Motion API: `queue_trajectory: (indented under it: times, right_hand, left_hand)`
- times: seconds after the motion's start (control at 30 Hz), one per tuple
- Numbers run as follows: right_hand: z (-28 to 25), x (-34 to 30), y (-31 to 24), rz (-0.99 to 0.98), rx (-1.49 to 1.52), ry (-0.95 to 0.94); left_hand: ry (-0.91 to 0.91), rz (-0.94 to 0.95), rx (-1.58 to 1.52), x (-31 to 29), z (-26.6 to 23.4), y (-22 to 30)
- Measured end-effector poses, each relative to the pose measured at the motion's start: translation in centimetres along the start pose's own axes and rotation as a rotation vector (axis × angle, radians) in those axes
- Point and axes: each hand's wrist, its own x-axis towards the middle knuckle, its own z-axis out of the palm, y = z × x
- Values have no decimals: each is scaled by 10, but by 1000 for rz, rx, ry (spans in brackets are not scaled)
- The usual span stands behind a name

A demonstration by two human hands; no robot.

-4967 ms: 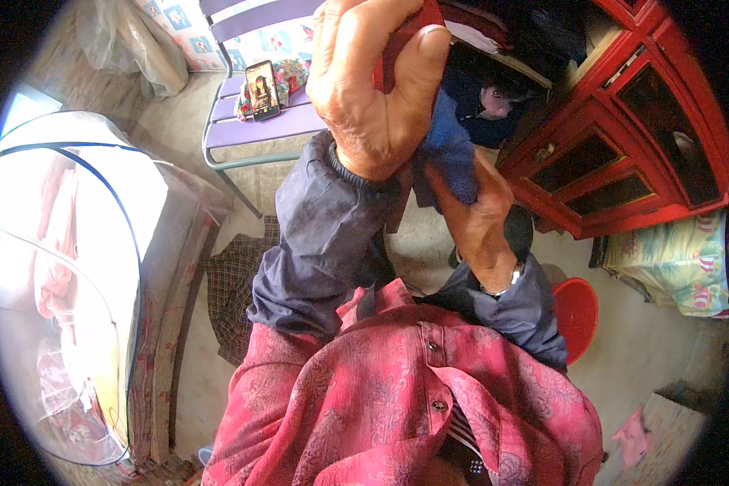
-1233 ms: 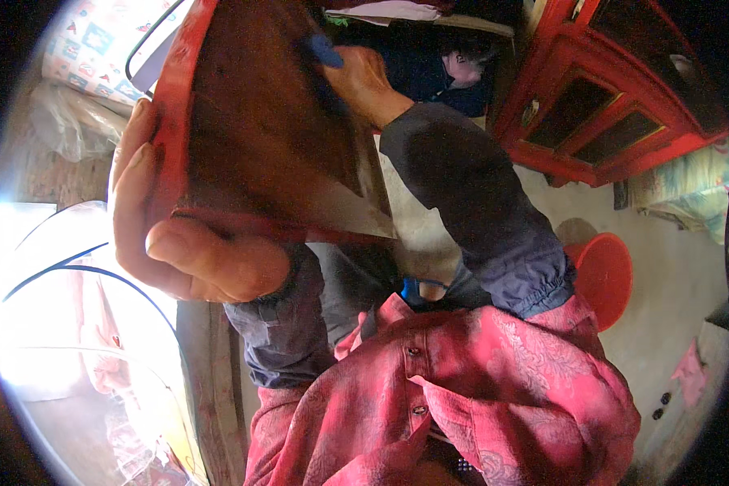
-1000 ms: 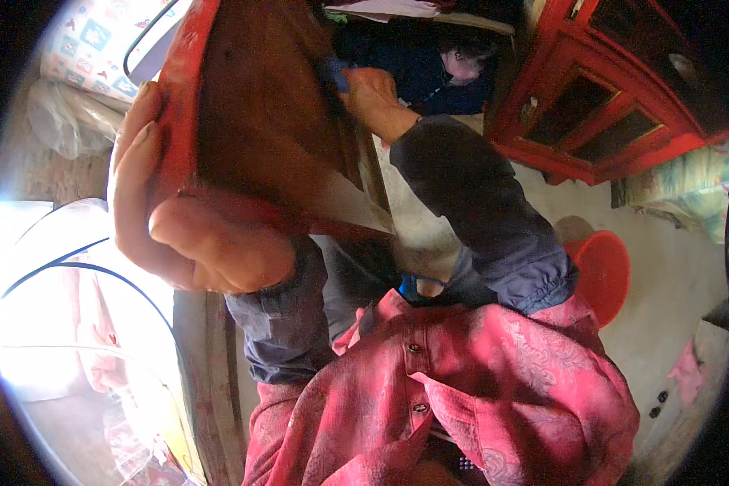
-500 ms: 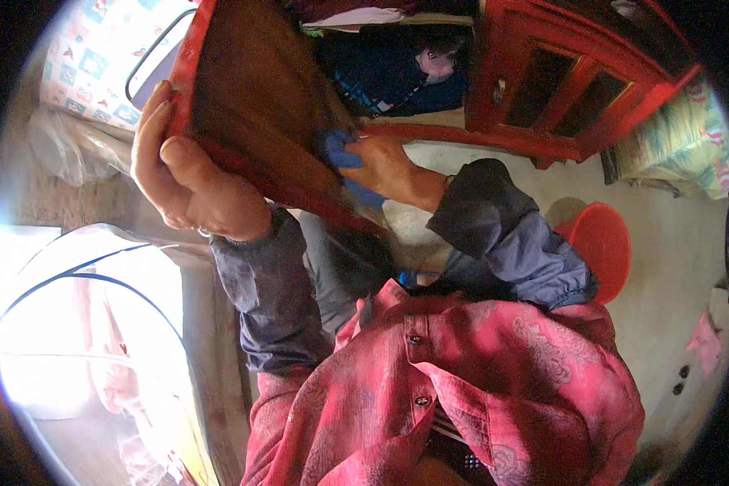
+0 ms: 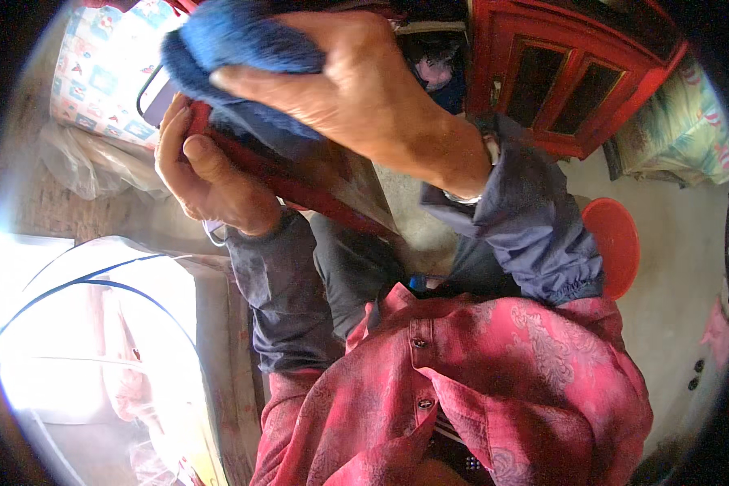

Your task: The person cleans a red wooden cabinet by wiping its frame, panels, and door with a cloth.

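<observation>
A red wooden cabinet door [image 5: 326,193] stands swung out toward me at the upper left, its brown inner side partly covered by my right arm. My left hand [image 5: 219,178] grips its outer edge, thumb on the near side. A bunched blue cloth [image 5: 247,49] is in my right hand [image 5: 377,101], thumb pressed along its lower side. Cloth and hand lie over the door's upper corner, close above my left fingers. How the cloth meets the wood underneath is hidden.
The red cabinet's other door [image 5: 533,93], with dark panels, is closed. A red plastic basin [image 5: 613,247] stands on the floor to the right. A patterned cloth [image 5: 692,130] covers something beyond it. At left are a plastic bag [image 5: 97,162] and a bright mesh canopy [image 5: 97,324].
My right hand has lifted the blue cloth from the door's lower inner side up and left to its upper corner. My left hand keeps its grip, a little further right in view.
</observation>
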Motion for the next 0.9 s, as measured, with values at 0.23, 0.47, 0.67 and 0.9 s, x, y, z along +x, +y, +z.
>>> queue_trajectory:
  times: [0.23,0.47,0.67,0.9]
  right_hand:
    - [13,-53,15,-1,-389,-176]
    - [-13,-128,39,351,-442,-406]
    - [-28,-43,-21,122,-343,-155]
    - [-6,25,-54,-367,-480,-310]
  left_hand:
    - [-15,73,-1,5,-14,-12]
    - [2,158,31,7,-12,-8]
    - [-33,111,-29,6,-18,-10]
    - [-26,-126,148,-36,-23,-4]
